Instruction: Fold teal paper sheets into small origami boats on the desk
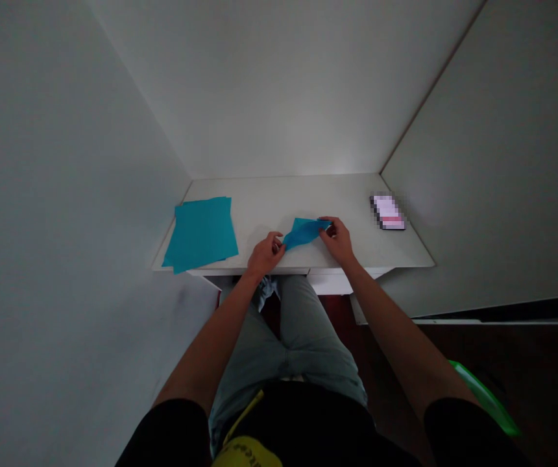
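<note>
yellow tag (246, 453), unreadable lettering, teal paper (303, 233)

The light is dim and soft, brightest on the back wall (283, 97) just above the desk (279, 194), where my left hand (265, 254) and right hand (337, 240) cast only faint shadows. The floor (503, 350) sinks into darkness, the wide lens bends the wall on my left (65, 194), and a pixelated block (387, 212) on the desk is unreadable.
</note>
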Available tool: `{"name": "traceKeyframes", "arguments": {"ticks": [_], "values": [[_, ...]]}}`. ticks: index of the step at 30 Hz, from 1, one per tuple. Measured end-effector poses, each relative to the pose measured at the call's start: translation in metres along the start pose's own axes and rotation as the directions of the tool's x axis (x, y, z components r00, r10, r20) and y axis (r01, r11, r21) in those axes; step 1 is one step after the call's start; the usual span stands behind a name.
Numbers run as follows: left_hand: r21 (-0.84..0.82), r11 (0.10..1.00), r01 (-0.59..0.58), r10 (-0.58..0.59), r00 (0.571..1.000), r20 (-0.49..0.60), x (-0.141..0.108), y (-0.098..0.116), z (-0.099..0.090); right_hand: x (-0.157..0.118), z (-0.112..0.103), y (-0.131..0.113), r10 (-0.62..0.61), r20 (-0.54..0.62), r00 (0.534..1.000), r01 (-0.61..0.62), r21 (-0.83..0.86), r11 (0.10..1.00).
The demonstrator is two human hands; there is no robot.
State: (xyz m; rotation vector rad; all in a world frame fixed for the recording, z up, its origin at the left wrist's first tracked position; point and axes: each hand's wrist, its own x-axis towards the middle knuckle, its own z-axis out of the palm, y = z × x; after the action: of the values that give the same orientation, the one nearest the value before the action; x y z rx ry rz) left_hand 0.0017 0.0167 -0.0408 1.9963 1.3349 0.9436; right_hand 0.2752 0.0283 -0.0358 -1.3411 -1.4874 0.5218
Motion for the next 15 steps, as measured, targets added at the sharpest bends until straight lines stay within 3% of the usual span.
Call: {"name": "traceKeyframes", "arguments": {"ticks": [4,7,15], "values": [[-0.025,1.0,-0.002,0.003,0.999,0.039,0.001,0.0,-0.001,0.008,0.022,0.0,0.054,0.052,0.997,-0.056,0.034,0.998],[-0.019,1.0,-0.007,0.009,0.996,0.084,0.001,0.002,-0.003,0.007,0.037,0.004,0.085,0.105,0.991,-0.082,-0.034,0.996],[0.088,0.996,0.03,-0.038,0.995,0.092,0.003,0.01,-0.005,-0.009,0.068,-0.014,0.002,0.169,0.986,0.016,-0.101,0.995]]}}
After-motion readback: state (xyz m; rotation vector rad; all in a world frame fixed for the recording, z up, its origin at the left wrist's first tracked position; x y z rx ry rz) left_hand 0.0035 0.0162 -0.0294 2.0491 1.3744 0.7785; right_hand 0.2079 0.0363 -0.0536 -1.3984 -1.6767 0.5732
